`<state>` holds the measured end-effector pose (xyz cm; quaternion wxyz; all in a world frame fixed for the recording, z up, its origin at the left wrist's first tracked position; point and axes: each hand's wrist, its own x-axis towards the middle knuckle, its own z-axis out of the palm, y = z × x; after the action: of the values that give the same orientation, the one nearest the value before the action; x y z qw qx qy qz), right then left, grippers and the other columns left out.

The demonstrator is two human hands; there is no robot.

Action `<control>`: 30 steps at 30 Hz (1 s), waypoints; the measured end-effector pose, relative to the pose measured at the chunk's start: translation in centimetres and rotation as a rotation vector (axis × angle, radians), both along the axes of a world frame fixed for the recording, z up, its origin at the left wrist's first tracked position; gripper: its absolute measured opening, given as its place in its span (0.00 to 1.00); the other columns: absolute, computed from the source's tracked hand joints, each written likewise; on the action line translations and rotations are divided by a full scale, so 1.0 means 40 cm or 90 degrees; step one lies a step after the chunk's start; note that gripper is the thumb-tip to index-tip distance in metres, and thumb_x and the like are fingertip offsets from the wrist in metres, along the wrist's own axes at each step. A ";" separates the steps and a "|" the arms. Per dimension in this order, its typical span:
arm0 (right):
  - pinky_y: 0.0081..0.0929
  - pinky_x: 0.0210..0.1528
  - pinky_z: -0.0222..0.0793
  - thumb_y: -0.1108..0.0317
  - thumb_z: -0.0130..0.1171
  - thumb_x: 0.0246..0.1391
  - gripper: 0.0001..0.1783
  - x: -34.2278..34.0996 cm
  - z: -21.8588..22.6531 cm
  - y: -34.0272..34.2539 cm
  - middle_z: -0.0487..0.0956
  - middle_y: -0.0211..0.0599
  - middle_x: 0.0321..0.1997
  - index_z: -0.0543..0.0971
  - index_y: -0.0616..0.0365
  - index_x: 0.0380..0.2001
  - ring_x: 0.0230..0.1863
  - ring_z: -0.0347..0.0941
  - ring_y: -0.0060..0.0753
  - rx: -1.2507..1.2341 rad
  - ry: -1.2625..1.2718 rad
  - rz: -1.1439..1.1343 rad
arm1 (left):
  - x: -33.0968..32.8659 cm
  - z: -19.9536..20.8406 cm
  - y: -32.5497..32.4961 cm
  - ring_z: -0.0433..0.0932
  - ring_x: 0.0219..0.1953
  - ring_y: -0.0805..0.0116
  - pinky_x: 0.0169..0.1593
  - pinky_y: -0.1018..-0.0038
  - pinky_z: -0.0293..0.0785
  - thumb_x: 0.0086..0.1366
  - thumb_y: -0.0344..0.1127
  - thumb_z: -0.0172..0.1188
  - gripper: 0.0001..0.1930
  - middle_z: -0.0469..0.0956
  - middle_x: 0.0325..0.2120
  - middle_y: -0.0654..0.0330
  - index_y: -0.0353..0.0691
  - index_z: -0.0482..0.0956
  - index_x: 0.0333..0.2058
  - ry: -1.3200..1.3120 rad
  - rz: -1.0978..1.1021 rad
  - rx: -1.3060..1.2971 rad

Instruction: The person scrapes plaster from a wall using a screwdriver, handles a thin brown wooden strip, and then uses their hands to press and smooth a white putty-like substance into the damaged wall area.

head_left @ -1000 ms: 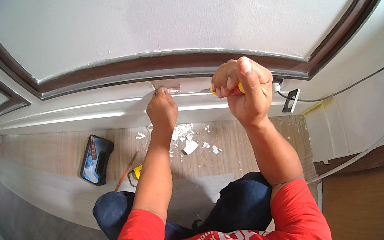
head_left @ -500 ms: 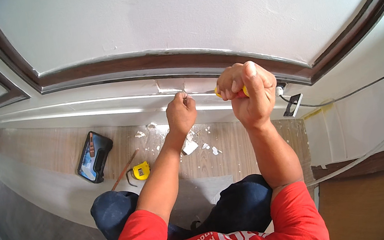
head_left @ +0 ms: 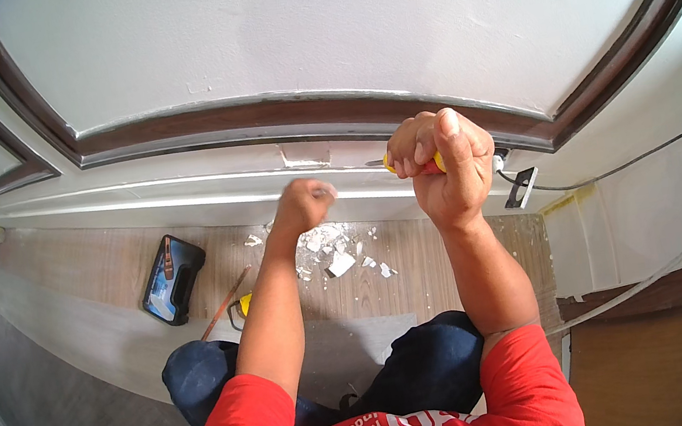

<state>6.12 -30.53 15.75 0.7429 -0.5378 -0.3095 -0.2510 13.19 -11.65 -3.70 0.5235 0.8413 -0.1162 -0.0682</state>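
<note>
My right hand is closed round the yellow and red handle of a screwdriver, thumb on top. Its thin metal shaft points left along the wall, level with the skirting. My left hand is closed, thumb and fingers drawn together, in front of the skirting ledge; a pale spot shows at the fingertips, too small to name. Just above it, a shallow rectangular cut-out with rough edges is in the white wall, below the dark moulding. Broken white plaster chips lie on the wood-look floor beneath my left hand.
A black tool case lies at the left, near a pencil-like stick and a yellow tape measure partly behind my left forearm. At right, a loose socket plate hangs by the wall with a black cable.
My left hand has moved left and down, away from the cut-out, uncovering it and more chips. My forearm now covers much of the tape measure. The right hand stays nearly in place.
</note>
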 end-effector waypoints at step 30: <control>0.31 0.27 0.67 0.58 0.40 0.72 0.22 0.019 -0.030 0.015 0.67 0.35 0.15 0.70 0.57 0.23 0.18 0.64 0.30 -0.080 0.026 -0.014 | 0.008 0.023 -0.101 0.82 0.32 0.56 0.38 0.67 0.77 0.63 0.35 0.64 0.09 0.83 0.32 0.51 0.35 0.85 0.36 -0.260 0.334 -0.122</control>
<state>6.88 -29.93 14.56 0.7112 -0.5917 -0.3033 -0.2281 13.50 -15.69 -2.79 0.5659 0.7857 -0.0038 0.2498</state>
